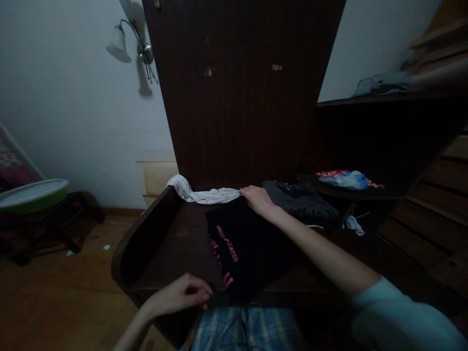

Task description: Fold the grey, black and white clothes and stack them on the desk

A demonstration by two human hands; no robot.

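A folded black T-shirt (252, 248) with pink lettering lies on the dark wooden surface (171, 248) before me. My right hand (258, 199) is at its far edge, fingers closed on the fabric there, next to the end of a bunched white cloth (215, 196). Exactly how the fingertips grip is hard to make out. Off the shirt's near left corner, my left hand (185, 293) hovers by the front edge of the surface, its fingers loosely bent, somewhat apart and with nothing visible in them. Behind my right forearm lies a dark grey garment (300, 197) with dark lettering.
A curved wooden side panel (127, 248) bounds the surface at left. A tall dark panel (241, 97) rises behind. On the right shelf lies a blue and white plastic package (345, 180). A green basin (36, 197) sits on a stool far left; a wall lamp (119, 44) hangs above.
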